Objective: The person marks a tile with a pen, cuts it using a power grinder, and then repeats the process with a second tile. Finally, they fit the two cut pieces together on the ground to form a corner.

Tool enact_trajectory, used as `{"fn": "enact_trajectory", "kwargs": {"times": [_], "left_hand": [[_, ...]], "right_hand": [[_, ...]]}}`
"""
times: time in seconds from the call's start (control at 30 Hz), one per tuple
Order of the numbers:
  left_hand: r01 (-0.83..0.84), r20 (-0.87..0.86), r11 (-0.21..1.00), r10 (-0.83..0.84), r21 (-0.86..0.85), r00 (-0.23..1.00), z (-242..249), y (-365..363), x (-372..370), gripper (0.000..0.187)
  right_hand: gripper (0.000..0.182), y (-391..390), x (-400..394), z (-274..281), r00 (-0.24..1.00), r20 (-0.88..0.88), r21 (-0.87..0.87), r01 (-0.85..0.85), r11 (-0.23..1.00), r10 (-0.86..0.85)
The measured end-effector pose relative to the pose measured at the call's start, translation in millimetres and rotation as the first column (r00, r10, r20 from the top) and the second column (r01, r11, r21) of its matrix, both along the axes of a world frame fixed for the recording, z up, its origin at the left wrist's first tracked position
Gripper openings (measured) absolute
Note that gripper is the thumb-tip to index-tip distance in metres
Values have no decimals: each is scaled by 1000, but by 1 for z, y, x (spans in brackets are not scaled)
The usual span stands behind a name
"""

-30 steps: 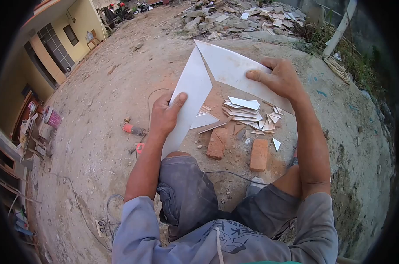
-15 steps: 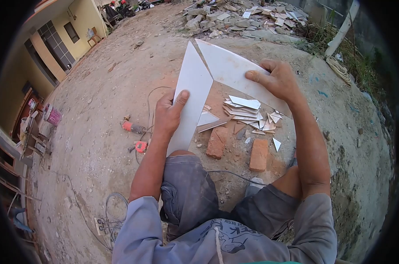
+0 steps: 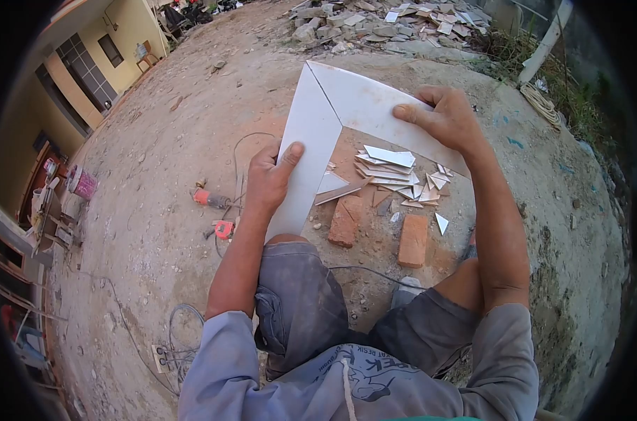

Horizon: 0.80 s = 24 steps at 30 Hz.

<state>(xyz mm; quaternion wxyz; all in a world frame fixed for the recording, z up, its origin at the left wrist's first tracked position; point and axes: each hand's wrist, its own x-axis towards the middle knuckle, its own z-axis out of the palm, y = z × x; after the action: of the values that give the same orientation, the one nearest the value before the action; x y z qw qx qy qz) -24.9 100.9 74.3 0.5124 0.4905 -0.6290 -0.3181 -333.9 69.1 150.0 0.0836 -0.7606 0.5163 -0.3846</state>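
Observation:
My left hand (image 3: pixel 273 175) is closed around a long white tile strip (image 3: pixel 308 133), thumb on its face, its lower end by my left knee. A second white tile strip (image 3: pixel 374 102) is gripped in my right hand (image 3: pixel 441 123), thumb on top and fingers behind. The slanted ends of both strips lie edge to edge, forming a corner with a thin dark line between them. Below the strips, a pile of cut tile pieces (image 3: pixel 388 172) lies on the ground near two red bricks, one on the left (image 3: pixel 344 221) and one on the right (image 3: pixel 412 241).
An orange power tool (image 3: pixel 209 198) and a red tape measure (image 3: pixel 223 229) lie left of my knee. Cables run over the dirt to a socket strip (image 3: pixel 162 358). A rubble heap (image 3: pixel 381 24) is at the back; a pink bucket (image 3: pixel 84 184) stands far left.
The gap between the two slanted tile ends has narrowed to a thin line. The right strip has come left toward the left one. Both hands keep their hold.

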Motion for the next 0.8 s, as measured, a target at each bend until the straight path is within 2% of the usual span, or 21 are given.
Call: {"fn": "enact_trajectory", "kwargs": {"times": [0.47,0.8], "left_hand": [[17,-92,1000,-17,-1,996,-4,3,-3,53],[-15,-62,1000,14,-18,998,-9,1,1,52]], "right_hand": [[60,-2,1,-2,999,-26,13,-19,1000,19],[57,-6,2,-8,999,7,-15,-51,999,51]]}}
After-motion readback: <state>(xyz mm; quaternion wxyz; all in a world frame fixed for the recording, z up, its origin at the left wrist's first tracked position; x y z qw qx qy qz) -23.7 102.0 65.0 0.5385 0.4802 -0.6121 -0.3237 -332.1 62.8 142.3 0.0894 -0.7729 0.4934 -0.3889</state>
